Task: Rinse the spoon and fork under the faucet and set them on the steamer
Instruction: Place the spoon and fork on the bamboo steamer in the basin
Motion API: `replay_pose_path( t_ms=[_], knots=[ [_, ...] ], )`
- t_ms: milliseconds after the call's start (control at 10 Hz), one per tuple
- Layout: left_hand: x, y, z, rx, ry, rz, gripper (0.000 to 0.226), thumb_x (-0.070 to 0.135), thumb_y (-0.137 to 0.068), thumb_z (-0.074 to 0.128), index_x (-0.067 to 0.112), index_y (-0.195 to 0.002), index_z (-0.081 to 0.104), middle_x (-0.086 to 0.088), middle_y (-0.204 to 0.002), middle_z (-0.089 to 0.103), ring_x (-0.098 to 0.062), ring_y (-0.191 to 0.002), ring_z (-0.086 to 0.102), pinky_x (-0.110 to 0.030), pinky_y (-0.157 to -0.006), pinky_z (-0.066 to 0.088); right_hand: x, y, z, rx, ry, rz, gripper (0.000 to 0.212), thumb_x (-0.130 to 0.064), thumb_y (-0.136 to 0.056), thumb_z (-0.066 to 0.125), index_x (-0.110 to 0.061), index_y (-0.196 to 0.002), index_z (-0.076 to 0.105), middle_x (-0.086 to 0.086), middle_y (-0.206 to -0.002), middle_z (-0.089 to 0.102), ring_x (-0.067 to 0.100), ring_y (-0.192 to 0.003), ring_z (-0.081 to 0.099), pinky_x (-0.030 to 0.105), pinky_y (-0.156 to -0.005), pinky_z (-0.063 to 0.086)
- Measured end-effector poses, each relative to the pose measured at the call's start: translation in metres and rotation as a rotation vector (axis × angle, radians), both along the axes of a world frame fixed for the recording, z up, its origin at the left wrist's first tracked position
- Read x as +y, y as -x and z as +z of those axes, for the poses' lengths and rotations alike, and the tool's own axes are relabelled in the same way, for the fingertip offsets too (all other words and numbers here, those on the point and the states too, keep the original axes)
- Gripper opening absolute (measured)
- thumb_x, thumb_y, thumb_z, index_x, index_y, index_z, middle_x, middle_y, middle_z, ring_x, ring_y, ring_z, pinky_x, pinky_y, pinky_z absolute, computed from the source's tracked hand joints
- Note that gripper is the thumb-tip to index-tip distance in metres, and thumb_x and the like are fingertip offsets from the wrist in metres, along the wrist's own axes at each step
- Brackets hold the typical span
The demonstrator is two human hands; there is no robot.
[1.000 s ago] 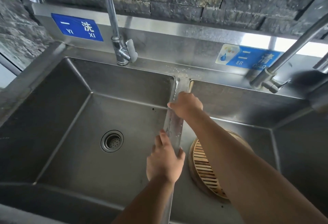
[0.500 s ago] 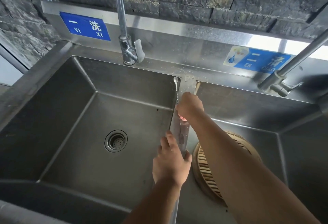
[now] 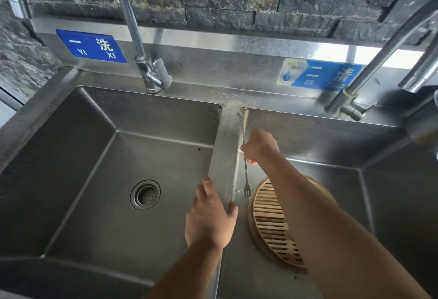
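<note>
Brushed steel sink (image 3: 99,118) — slatted bamboo steamer (image 3: 267,208).

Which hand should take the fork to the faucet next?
Right. The right hand already holds the fork above the steamer; the left hand rests on the sink divider.

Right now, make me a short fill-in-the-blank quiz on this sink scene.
1. The right hand holds a fork with its tines pointing ____.
2. The bamboo steamer sits in the ____ basin.
3. The left hand rests on the ____ between the basins.

Missing words: down; right; divider
</note>
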State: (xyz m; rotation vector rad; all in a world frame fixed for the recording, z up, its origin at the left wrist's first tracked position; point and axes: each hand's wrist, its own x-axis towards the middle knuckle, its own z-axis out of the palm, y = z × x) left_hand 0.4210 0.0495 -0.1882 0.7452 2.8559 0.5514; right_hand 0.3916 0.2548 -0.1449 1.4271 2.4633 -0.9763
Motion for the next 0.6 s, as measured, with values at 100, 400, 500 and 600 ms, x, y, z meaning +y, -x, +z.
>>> replay_pose_path(
  t_ms=[100,400,500,600],
  knots=[
    [0.000,0.000,0.001,0.007,-0.003,-0.005,0.081,0.059,-0.078,0.045,0.015,-0.141,0.022,-0.002,-0.123,0.052,-0.026,-0.099,0.065,-0.039,-0.069,0.055,0.014,-0.020,-0.017,0.016,0.124,-0.056,0.011,-0.001,-0.079,0.061,0.000,-0.069,0.065,0.010,-0.056,0.072,0.024,-0.054,0.073,0.037,-0.064,0.063],
    [0.002,0.001,0.000,0.011,0.031,0.010,0.078,0.058,-0.077,0.048,0.016,-0.138,0.024,-0.005,-0.121,0.054,-0.034,-0.093,0.067,-0.042,-0.070,0.053,0.037,-0.095,-0.075,-0.024,0.238,-0.096,0.016,-0.020,-0.089,0.060,-0.007,-0.082,0.066,0.006,-0.065,0.069,0.014,-0.046,0.065,0.021,-0.037,0.046],
    [0.002,0.001,-0.001,0.009,0.039,0.017,0.073,0.056,-0.079,0.053,0.017,-0.135,0.028,-0.004,-0.120,0.055,-0.036,-0.090,0.067,-0.043,-0.069,0.052,0.036,-0.115,-0.097,-0.017,0.184,-0.121,0.021,-0.018,-0.092,0.053,-0.003,-0.096,0.066,0.017,-0.089,0.071,0.032,-0.080,0.072,0.040,-0.066,0.061],
    [0.003,0.000,0.000,0.013,0.034,0.021,0.068,0.054,-0.080,0.054,0.018,-0.131,0.029,-0.004,-0.118,0.055,-0.038,-0.088,0.066,-0.043,-0.069,0.051,0.034,-0.130,-0.117,0.006,0.202,-0.216,0.025,-0.016,-0.093,0.048,0.000,-0.103,0.065,0.021,-0.098,0.069,0.037,-0.091,0.069,0.048,-0.081,0.059]
  ],
)
